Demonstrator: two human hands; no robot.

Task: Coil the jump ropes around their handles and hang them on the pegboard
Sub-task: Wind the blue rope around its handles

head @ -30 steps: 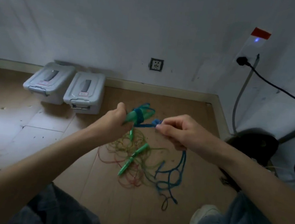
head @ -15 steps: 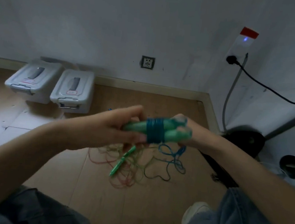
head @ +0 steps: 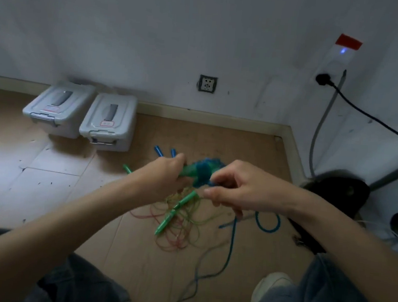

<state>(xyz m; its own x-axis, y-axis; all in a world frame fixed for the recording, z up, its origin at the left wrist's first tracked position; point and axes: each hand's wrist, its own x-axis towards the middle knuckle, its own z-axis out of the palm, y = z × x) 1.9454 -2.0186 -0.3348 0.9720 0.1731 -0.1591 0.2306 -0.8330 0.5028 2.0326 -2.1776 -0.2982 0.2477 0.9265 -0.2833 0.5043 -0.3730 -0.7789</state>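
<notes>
Gripping the green handles [head: 188,170] at their left end, the left hand [head: 164,179] is holding them up over the floor [head: 45,185], fingers curled round them. Blue rope [head: 203,171] is sitting wound in a thick, blurry band round the handles' middle, w/ its loose tail [head: 233,228] dropping past the right hand [head: 235,187] & trailing across the floor toward the person's legs. Right hand is working just beside the coil, thumb & forefinger pinching the rope at approx the coil's right edge; other fingers are hanging loosely curled. Hands are sitting close together, not touching as far as can be told. Below them a tangle of thin green & red ropes [head: 179,223] is lying on the floor w/ another green handle [head: 175,212] resting on top. Two blue handles [head: 165,152] are poking out behind the left hand, & a further green tip [head: 127,168] is showing left of the wrist. Two grey lidded boxes [head: 85,116] are standing side by side against the wall.
</notes>
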